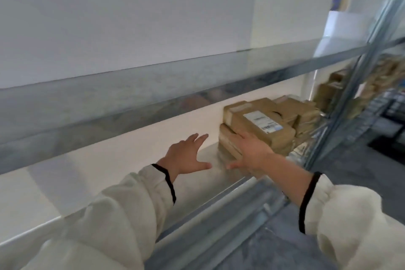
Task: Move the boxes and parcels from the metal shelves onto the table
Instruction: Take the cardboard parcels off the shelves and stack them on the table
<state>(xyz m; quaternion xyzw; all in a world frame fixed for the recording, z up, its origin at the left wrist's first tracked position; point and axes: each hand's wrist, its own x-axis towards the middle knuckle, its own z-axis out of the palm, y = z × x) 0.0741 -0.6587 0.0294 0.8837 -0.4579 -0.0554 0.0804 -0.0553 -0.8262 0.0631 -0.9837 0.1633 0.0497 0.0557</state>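
A stack of brown cardboard parcels (263, 125) lies on the metal shelf (210, 158) at its right end, the top one bearing a white label. My right hand (252, 151) reaches in with fingers spread, touching the front edge of the lower parcels. To their left my left hand (186, 153) hovers over the bare shelf, fingers straight and spread, holding nothing. Both arms wear cream sleeves with black cuffs.
An upper metal shelf board (153, 94) runs just above the hands. A metal upright (350, 94) stands to the right of the parcels. More brown parcels (333, 87) sit, blurred, on a further rack behind it. Grey floor lies below right.
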